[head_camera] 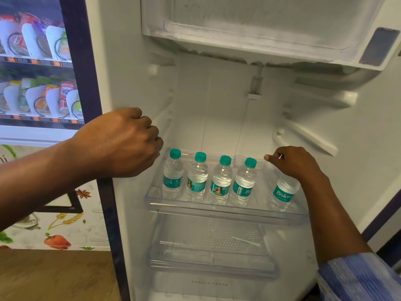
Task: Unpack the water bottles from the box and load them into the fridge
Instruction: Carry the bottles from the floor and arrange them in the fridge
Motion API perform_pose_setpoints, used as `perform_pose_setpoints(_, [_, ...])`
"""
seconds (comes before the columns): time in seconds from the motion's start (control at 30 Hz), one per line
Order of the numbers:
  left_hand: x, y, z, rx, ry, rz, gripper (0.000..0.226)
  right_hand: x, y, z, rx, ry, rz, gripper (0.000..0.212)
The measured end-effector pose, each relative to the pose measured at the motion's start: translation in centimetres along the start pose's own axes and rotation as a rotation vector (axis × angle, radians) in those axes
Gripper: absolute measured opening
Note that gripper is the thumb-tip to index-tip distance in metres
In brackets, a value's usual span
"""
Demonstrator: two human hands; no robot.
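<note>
Item, fifth water bottle (283,195): gripped at the top by your right hand (291,162), right of the row of four bottles (209,178) on the clear tray (217,208); left hand (125,144) curled, empty; released tilted, it may topple.

A snack vending machine (39,61) stands left, above a vegetable-printed wall panel (56,224) and wood-look floor (54,276).

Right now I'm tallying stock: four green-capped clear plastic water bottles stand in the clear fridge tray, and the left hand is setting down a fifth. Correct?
Not quite. The head view shows the right hand setting down the fifth bottle; the left hand holds nothing visible. Four green-capped clear plastic water bottles do stand in the clear fridge tray.
</note>
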State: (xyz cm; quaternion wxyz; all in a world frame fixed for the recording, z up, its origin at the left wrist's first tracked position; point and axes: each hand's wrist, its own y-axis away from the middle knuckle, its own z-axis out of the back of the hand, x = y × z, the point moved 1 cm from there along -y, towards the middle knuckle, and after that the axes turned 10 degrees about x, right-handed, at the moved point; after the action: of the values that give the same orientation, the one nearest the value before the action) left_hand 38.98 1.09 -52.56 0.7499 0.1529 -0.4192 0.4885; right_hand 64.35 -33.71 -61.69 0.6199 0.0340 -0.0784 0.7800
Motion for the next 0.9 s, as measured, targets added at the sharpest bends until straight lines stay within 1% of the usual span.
perform_pose_setpoints(0.1, [0.0, 0.0, 0.1, -0.004, 0.014, 0.005, 0.032, 0.1, 0.0, 0.2, 0.066, 0.005, -0.008, 0.044])
perform_pose_setpoints(0.17, [0.0, 0.0, 0.1, -0.004, 0.016, 0.005, 0.033, 0.5, 0.3, 0.5, 0.051, -0.019, 0.014, 0.044])
perform_pose_setpoints(0.23, [0.0, 0.0, 0.1, -0.004, 0.02, 0.004, 0.032, 1.2, 1.0, 1.1, 0.025, -0.118, 0.103, 0.044])
perform_pose_setpoints(0.33, [0.0, 0.0, 0.0, 0.001, 0.013, 0.006, 0.032, 3.3, 2.7, 2.0, 0.065, -0.255, 0.294, 0.036])
perform_pose_setpoints(0.4, [0.0, 0.0, 0.1, 0.002, 0.012, 0.006, 0.033, 4.8, 3.4, 2.2, 0.137, -0.261, 0.395, 0.039])
perform_pose_setpoints(0.47, [0.0, -0.1, 0.2, 0.001, 0.006, 0.001, 0.032, 6.1, 3.4, 1.8, 0.196, -0.204, 0.444, 0.042])
perform_pose_setpoints(0.53, [0.0, -0.1, 0.2, -0.003, 0.006, -0.002, 0.032, 6.6, 3.2, 1.5, 0.218, -0.122, 0.45, 0.034])
perform_pose_setpoints(0.6, [0.0, -0.1, 0.1, -0.013, 0.003, 0.001, 0.033, 6.6, 3.1, 1.5, 0.212, -0.1, 0.428, 0.031])
perform_pose_setpoints(0.73, [-0.1, -0.1, -0.3, -0.037, -0.001, -0.003, 0.037, 5.7, 3.5, 1.4, 0.177, -0.058, 0.371, 0.035])
perform_pose_setpoints(0.9, [0.0, -0.1, -0.6, -0.033, -0.018, -0.006, 0.035, 5.3, 3.8, 1.3, 0.17, -0.021, 0.284, 0.038])
